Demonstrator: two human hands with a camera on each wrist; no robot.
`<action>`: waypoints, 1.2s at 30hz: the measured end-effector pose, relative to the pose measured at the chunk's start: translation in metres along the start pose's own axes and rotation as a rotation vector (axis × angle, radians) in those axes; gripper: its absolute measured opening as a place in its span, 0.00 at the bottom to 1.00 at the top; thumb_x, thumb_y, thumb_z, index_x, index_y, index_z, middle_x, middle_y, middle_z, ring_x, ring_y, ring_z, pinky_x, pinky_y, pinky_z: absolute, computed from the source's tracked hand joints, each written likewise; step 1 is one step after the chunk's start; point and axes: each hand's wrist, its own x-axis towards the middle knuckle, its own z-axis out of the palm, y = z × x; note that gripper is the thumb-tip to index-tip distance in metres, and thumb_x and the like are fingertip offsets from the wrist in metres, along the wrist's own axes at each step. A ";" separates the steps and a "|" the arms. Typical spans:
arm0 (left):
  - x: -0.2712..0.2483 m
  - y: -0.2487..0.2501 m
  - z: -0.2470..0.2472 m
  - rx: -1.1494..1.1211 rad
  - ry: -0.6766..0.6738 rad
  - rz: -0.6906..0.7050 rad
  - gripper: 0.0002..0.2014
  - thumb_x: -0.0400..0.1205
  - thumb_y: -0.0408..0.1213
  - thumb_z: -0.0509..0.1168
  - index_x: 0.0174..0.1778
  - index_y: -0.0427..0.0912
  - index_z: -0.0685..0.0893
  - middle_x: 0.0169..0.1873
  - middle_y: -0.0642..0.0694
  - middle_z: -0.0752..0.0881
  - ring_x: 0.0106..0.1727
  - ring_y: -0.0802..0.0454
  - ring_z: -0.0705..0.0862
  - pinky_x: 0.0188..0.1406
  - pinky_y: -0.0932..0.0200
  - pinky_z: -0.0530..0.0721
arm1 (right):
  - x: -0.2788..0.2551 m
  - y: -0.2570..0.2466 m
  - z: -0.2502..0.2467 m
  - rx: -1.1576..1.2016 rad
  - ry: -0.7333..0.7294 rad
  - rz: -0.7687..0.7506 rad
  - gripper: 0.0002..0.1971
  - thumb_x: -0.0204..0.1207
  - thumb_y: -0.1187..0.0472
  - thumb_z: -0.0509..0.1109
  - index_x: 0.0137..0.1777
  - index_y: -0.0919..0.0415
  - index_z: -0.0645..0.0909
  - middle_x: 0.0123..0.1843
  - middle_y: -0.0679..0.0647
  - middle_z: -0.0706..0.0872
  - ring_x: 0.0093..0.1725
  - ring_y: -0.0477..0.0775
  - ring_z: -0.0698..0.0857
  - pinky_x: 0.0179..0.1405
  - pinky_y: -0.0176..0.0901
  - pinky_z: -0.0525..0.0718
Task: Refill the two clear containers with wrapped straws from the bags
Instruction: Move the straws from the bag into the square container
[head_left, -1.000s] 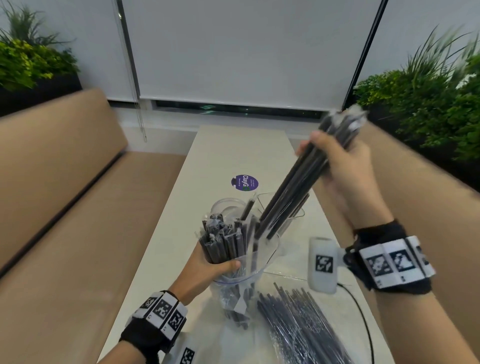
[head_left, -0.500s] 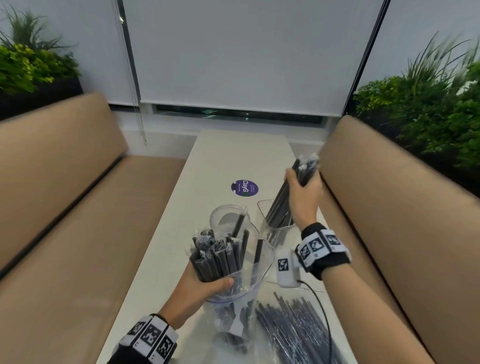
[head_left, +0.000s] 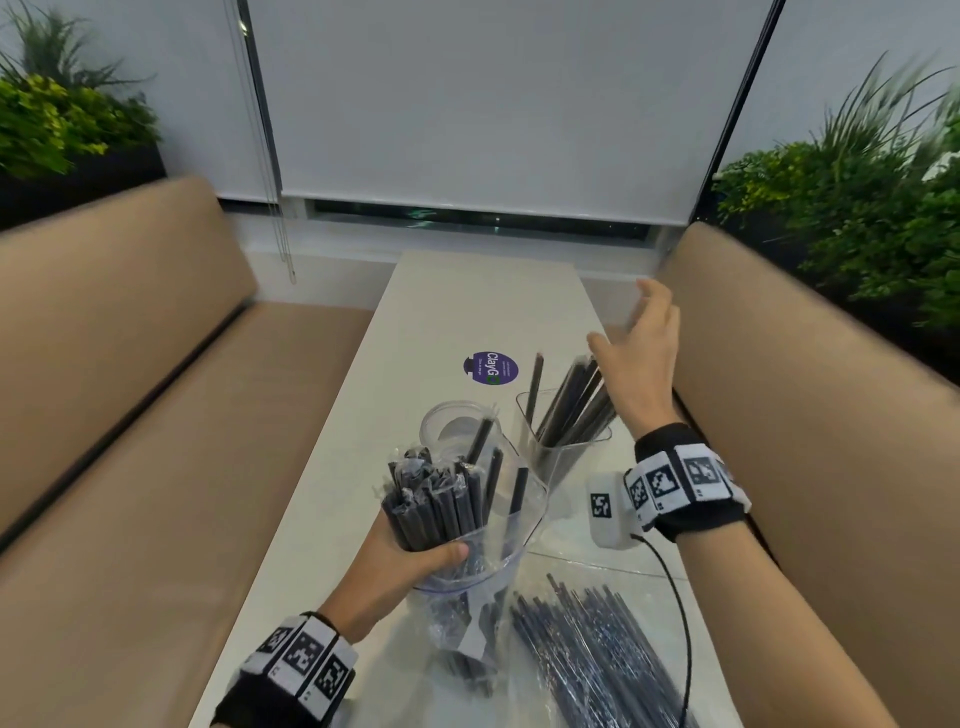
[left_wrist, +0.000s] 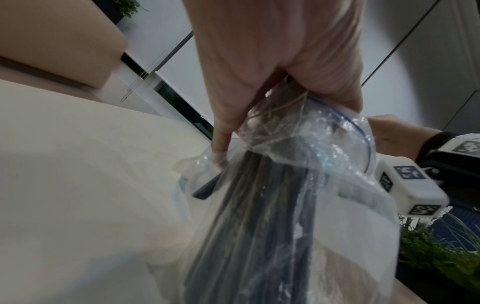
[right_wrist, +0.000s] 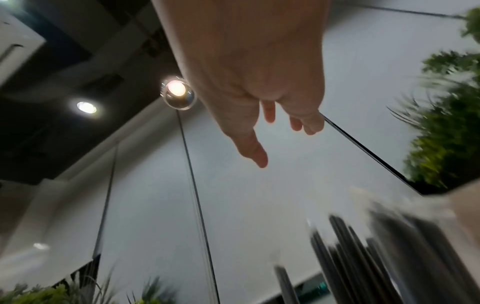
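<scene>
My left hand (head_left: 415, 564) grips an open clear bag (head_left: 511, 540) round a bundle of black wrapped straws (head_left: 436, 499) held upright over the near table. In the left wrist view the left hand (left_wrist: 272, 86) squeezes the bag (left_wrist: 262, 205) near its mouth. Behind it stand a round clear container (head_left: 454, 423) with very few straws and a square clear container (head_left: 563, 449) holding a leaning bunch of straws (head_left: 574, 400). My right hand (head_left: 641, 345) hovers open just above that bunch, holding nothing; the right hand (right_wrist: 275, 123) shows spread fingers in the right wrist view.
A second bag of straws (head_left: 597, 660) lies flat at the near right of the white table (head_left: 441, 306). A purple sticker (head_left: 491, 368) marks the table's middle. Tan benches (head_left: 156, 441) flank both sides, with plants (head_left: 857, 223) behind.
My right hand carried a bunch of straws down into the square container, let go, and now hovers open above it. The left hand still holds the bag.
</scene>
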 end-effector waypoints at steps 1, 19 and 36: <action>0.000 0.001 0.001 -0.002 0.001 -0.004 0.29 0.69 0.31 0.81 0.66 0.44 0.81 0.56 0.48 0.91 0.54 0.61 0.89 0.43 0.71 0.86 | -0.003 -0.003 -0.007 -0.011 0.010 -0.028 0.28 0.74 0.71 0.72 0.74 0.64 0.69 0.69 0.62 0.75 0.65 0.56 0.76 0.67 0.39 0.72; -0.007 0.018 0.018 0.010 -0.077 0.044 0.26 0.66 0.24 0.68 0.61 0.44 0.82 0.41 0.53 0.90 0.37 0.66 0.87 0.34 0.71 0.82 | -0.151 0.021 0.027 0.385 -0.595 0.151 0.34 0.64 0.34 0.77 0.68 0.49 0.81 0.66 0.48 0.76 0.71 0.47 0.77 0.76 0.53 0.75; 0.002 0.024 0.014 0.002 -0.022 0.039 0.29 0.67 0.27 0.73 0.66 0.40 0.80 0.52 0.47 0.91 0.46 0.65 0.90 0.40 0.72 0.85 | -0.070 -0.031 -0.010 0.696 -0.224 0.023 0.06 0.83 0.64 0.68 0.52 0.62 0.72 0.34 0.61 0.85 0.30 0.58 0.87 0.36 0.52 0.89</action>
